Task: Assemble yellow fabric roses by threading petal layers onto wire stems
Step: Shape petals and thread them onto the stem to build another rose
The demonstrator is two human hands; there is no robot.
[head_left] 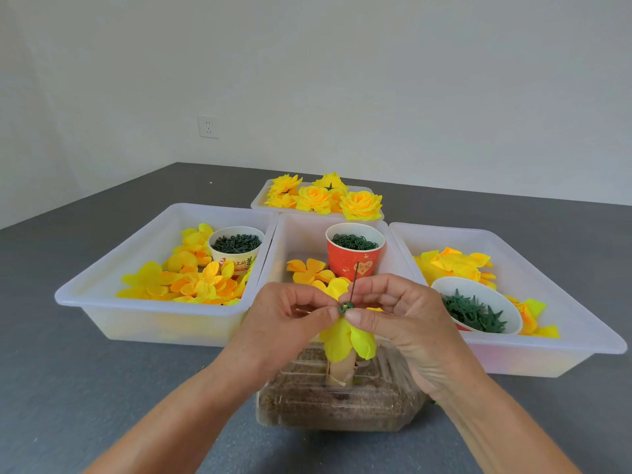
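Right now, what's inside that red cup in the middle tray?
The red cup holds a heap of small dark green ring-shaped pieces, filling it nearly to the rim. Only the top layer shows; anything deeper is covered by the pieces and the cup's wall.

Grey desk (pixel 102 388), matte surface, runs back to a white wall. On it: four white plastic trays. Left tray (pixel 78 295) and right tray (pixel 581 340) flank the middle tray (pixel 284 241), sides touching or nearly so. Back tray (pixel 256 201) sits just behind the middle one. In front of the middle tray, a clear plastic box (pixel 342 405) with brownish fill stands on the desk, nearest the person.
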